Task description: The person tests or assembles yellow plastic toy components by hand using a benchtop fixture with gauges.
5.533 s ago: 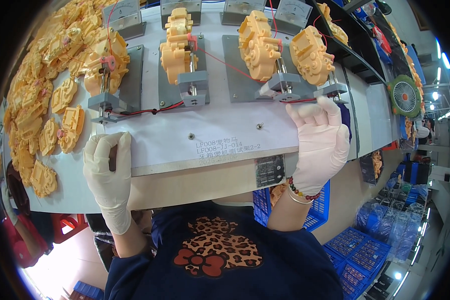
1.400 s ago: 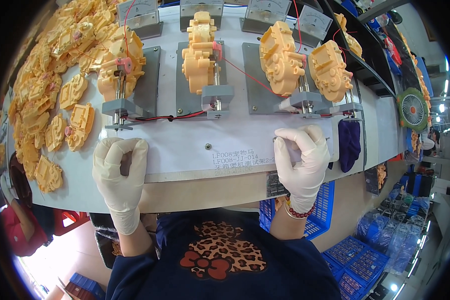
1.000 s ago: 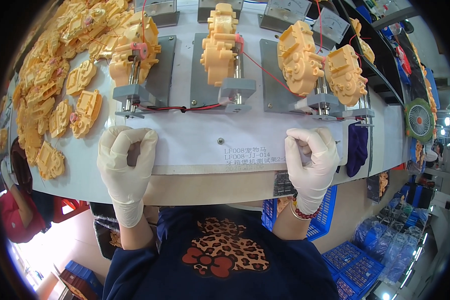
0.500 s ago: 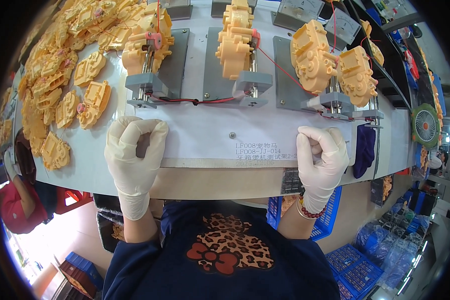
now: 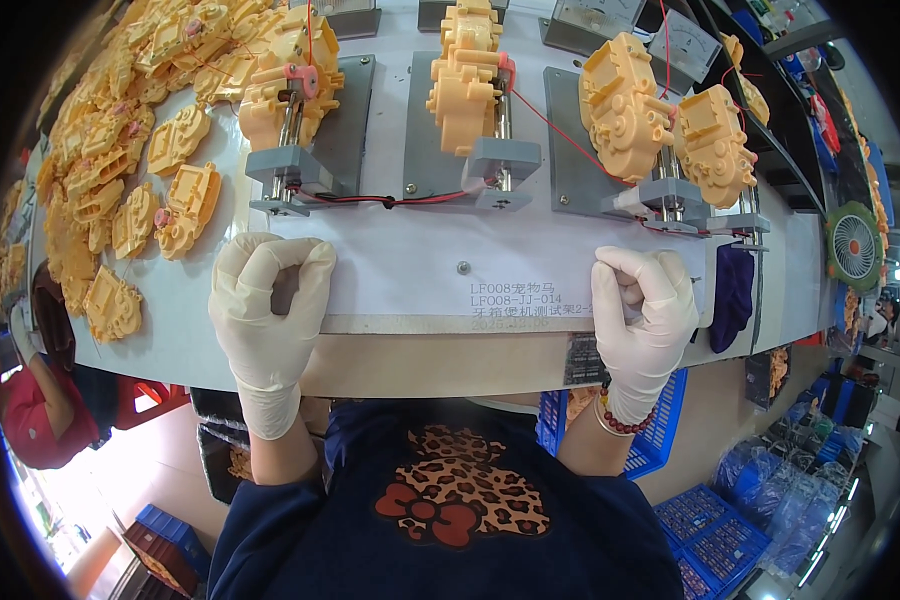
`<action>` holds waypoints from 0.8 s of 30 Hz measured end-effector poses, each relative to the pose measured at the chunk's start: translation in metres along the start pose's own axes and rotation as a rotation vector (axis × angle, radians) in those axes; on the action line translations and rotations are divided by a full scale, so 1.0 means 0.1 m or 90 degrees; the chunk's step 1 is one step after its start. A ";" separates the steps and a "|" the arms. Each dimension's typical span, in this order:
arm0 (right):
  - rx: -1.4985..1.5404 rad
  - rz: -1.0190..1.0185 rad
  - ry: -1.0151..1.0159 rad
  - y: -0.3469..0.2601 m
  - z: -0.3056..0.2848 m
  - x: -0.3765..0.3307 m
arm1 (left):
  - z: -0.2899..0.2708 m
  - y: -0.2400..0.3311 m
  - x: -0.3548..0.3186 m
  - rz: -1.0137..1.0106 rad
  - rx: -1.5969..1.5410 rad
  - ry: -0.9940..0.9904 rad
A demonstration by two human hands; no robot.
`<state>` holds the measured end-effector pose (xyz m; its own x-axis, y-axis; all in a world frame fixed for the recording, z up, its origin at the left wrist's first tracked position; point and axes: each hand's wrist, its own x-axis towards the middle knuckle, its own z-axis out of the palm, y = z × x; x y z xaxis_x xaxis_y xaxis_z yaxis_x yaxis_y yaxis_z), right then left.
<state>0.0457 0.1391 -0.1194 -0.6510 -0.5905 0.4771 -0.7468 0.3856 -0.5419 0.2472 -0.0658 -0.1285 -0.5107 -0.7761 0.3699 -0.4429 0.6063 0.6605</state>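
Observation:
My left hand [image 5: 272, 315], in a white glove, rests on the front of the white work board [image 5: 390, 245]. Its fingers are curled, with thumb and forefinger bent into a ring and nothing visible between them. To its upper left lie loose yellow plastic gear housings [image 5: 188, 210]. My right hand [image 5: 648, 310], gloved too, sits on the board's right front with fingers curled in and no object showing. A dark purple cloth [image 5: 734, 298] lies beside it. Between the hands is a small metal screw head [image 5: 463, 268]. Beyond, yellow housings [image 5: 465, 105] sit on grey test fixtures [image 5: 505, 160].
A heap of housings [image 5: 95, 150] covers the table's left. Red and black wires [image 5: 390, 202] link the fixtures, with analog meters [image 5: 685, 50] behind. A small green fan [image 5: 854, 248] stands far right. Blue crates [image 5: 715, 545] are below. Another person's red sleeve [image 5: 32, 420] shows at left.
Both hands hold the same pose and place. The fixtures and their housings appear slightly higher and further left in the picture, as the view has shifted a little.

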 end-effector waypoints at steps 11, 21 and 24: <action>-0.031 -0.055 0.019 0.06 0.01 -0.04 | 0.00 -0.07 -0.01 0.071 0.003 -0.004; -0.009 0.158 0.144 0.59 -0.48 -0.16 | 0.29 0.60 0.01 0.194 0.010 0.000; -0.044 0.085 0.151 0.69 -0.38 -0.18 | 0.44 0.59 -0.03 0.193 0.020 -0.067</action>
<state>0.0005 0.2033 -0.1394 -0.7522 -0.3514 0.5574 -0.6540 0.5013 -0.5665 0.1899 -0.0204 -0.1199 -0.6956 -0.5377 0.4765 -0.2807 0.8140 0.5086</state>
